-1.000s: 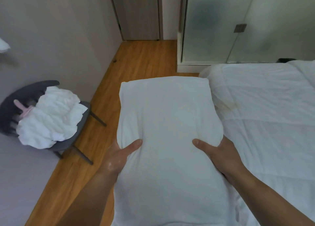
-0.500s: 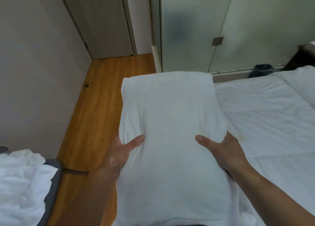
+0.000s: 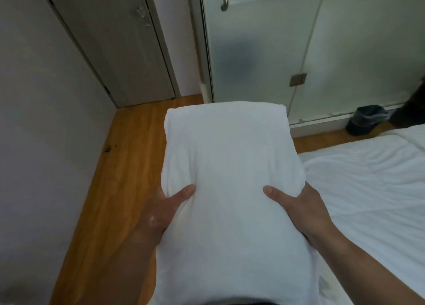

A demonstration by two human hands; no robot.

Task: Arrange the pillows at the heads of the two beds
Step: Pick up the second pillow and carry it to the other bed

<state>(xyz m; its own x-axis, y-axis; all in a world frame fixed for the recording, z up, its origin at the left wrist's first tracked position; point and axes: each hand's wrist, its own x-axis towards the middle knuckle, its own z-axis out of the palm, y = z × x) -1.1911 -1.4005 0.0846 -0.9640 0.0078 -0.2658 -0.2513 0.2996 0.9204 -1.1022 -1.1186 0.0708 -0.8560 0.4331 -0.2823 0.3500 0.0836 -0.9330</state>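
A white pillow (image 3: 227,166) fills the middle of the head view, held lengthwise in front of me above the floor and the bed's edge. My left hand (image 3: 161,210) grips its left side with the thumb pressed on top. My right hand (image 3: 301,208) grips its right side the same way. A bed with a white duvet (image 3: 368,189) lies to the right, its near part hidden behind the pillow and my right forearm. The heads of the beds are out of view.
A wooden floor strip (image 3: 119,178) runs along the grey wall (image 3: 46,120) on the left to a grey door (image 3: 110,40). Frosted glass doors (image 3: 264,47) stand straight ahead. A dark waste bin (image 3: 365,119) sits at the foot of the glass, right.
My view has swung right and upward: the chair with white linen has left the frame on the left, and the glass doors and bin have come in. Both hands keep the same grip on the pillow.
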